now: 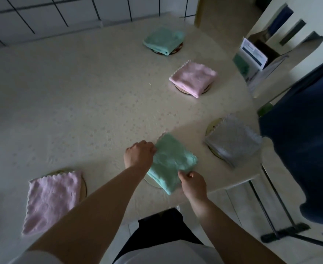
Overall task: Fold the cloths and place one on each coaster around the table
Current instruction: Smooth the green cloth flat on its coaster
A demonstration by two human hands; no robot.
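Both our hands pinch the folded green cloth: left hand (138,154) its far corner, right hand (193,184) its near edge. It lies between them, over a coaster (151,181) on the worktop (80,103); we should centre it squarely before letting go.

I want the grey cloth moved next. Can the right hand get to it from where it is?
Probably yes. The right hand is pinching the green cloth, and the grey cloth lies just beyond it on its coaster with only bare table between. It would have to let go first.
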